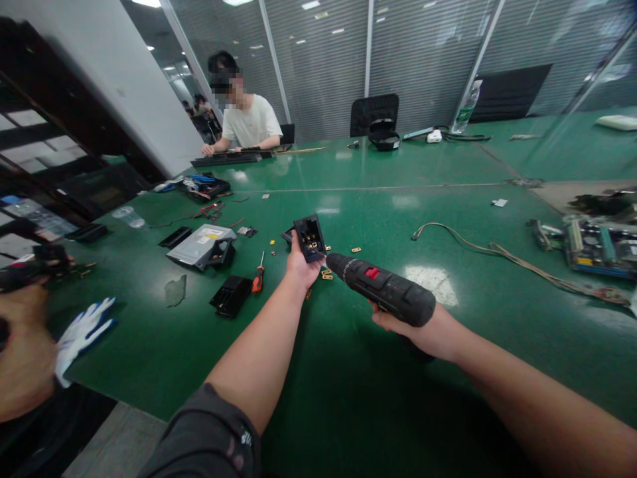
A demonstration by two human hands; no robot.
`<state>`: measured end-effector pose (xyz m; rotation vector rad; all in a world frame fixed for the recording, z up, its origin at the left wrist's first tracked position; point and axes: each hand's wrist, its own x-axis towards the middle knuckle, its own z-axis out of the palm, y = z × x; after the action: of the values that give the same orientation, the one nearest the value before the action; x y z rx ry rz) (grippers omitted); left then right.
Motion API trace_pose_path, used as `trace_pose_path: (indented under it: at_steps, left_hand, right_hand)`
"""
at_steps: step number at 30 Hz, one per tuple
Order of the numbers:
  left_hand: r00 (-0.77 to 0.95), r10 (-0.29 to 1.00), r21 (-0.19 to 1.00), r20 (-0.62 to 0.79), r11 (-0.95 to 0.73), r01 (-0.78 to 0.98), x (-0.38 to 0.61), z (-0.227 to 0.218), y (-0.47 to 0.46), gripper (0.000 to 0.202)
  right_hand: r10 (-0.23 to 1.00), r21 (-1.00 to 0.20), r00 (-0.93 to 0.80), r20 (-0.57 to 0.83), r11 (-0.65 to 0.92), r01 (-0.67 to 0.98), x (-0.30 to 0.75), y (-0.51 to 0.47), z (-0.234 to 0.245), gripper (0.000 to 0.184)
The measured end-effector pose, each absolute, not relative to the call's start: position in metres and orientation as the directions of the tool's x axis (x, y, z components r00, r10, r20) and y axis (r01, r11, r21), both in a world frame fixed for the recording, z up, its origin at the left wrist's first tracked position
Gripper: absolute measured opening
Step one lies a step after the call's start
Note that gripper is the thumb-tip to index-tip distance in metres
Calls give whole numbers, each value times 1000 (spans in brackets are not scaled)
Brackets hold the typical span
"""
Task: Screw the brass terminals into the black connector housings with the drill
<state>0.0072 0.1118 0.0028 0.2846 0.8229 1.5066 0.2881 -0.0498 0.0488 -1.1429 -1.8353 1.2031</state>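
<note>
My left hand [300, 264] is closed around a small black plastic housing [309, 237] with brass contacts inside, held tilted just above the green table [378, 219]. In my right hand [415, 330] is a black electric screwdriver [383, 289] with a red switch. Its tip points left and meets the lower edge of the housing. Several small brass pieces [326, 273] lie on the table under the housing.
An orange-handled screwdriver [257, 277], a black part [230, 295], a silver drive [202, 244] and a white glove [79, 335] lie to the left. A cable [497, 250] and circuit boards [597, 245] lie to the right. One person sits across the table [249, 123]; another person's hand [22, 352] is at the left edge.
</note>
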Motion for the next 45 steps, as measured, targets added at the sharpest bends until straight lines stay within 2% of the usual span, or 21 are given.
trace_pose_path:
  at_steps: [11, 14, 18, 21, 37, 45]
  left_hand:
    - [-140, 936, 635, -324, 106, -765, 7, 4, 112, 62]
    - [-134, 938, 628, -319, 103, -771, 7, 4, 112, 61]
    - [-133, 938, 624, -320, 102, -775, 7, 4, 112, 60]
    - [-142, 935, 624, -326, 101, -775, 7, 4, 112, 59]
    - [-145, 942, 649, -302, 91, -756, 6, -1, 114, 61]
    - [-131, 947, 643, -293, 94, -760, 4, 0, 114, 61]
  right_hand:
    - [908, -915, -410, 87, 235, 328, 291, -49, 45, 26]
    - [904, -919, -416, 100, 244, 310, 291, -48, 45, 38]
    - [895, -923, -406, 182, 298, 244, 290, -47, 47, 58]
    - [880, -923, -429, 206, 320, 212, 290, -45, 50, 65]
    - [881, -919, -434, 190, 315, 236, 285, -47, 54, 48]
    - [884, -926, -429, 186, 304, 225, 285, -47, 57, 45]
